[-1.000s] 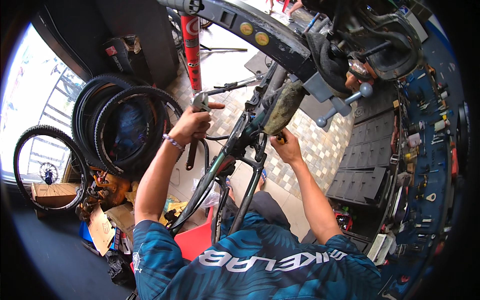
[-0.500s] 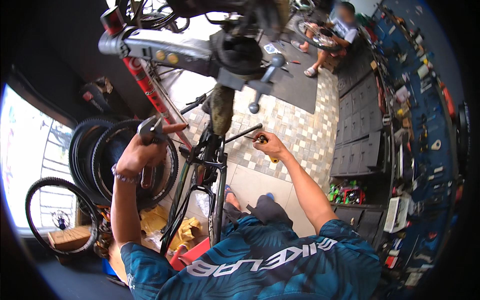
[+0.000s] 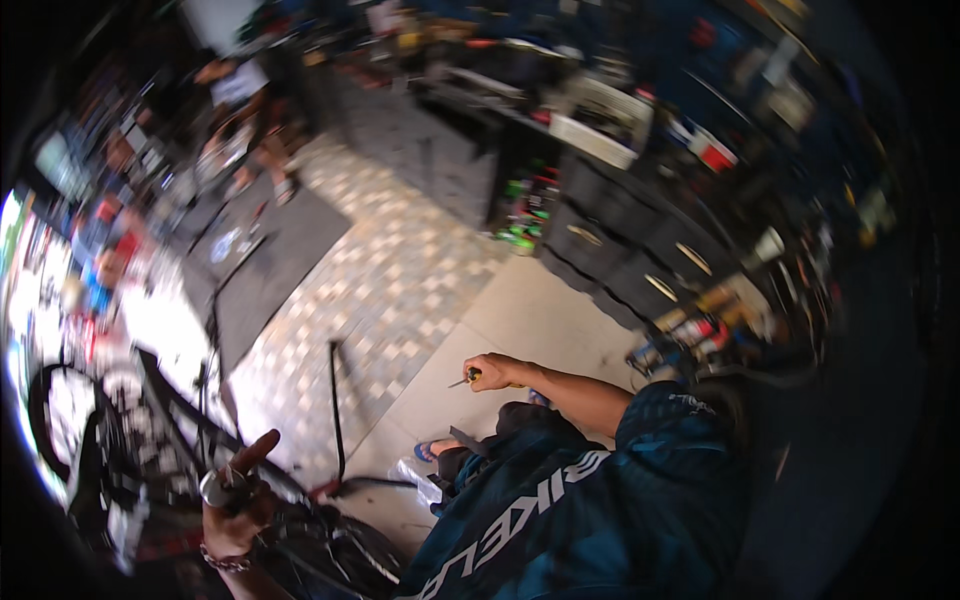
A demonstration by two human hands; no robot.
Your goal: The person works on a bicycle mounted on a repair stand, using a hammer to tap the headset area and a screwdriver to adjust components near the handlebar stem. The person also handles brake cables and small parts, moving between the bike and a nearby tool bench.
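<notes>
My left hand (image 3: 232, 500), low at the left, grips a silver adjustable wrench (image 3: 218, 484) with one finger stuck out, beside the dark bike frame (image 3: 176, 400), which is smeared by motion. My right hand (image 3: 484, 371) is closed on a yellow-and-black tool (image 3: 474, 376), apparently a folding hex key set, with a thin shaft pointing left; it is held over the pale floor tiles, away from the bike.
A person (image 3: 235, 90) sits beyond a dark mat (image 3: 260, 290) at upper left. Black cabinets (image 3: 620, 250) run along the right, topped by a white basket (image 3: 600, 130) and tools, below a blue tool wall (image 3: 720, 50). A black bar (image 3: 335, 410) rises near the bike.
My view has swung sharply right and blurred, bringing the cabinets and seated person across and the bike to the lower left. My right hand has drawn away from the bike, tool still held.
</notes>
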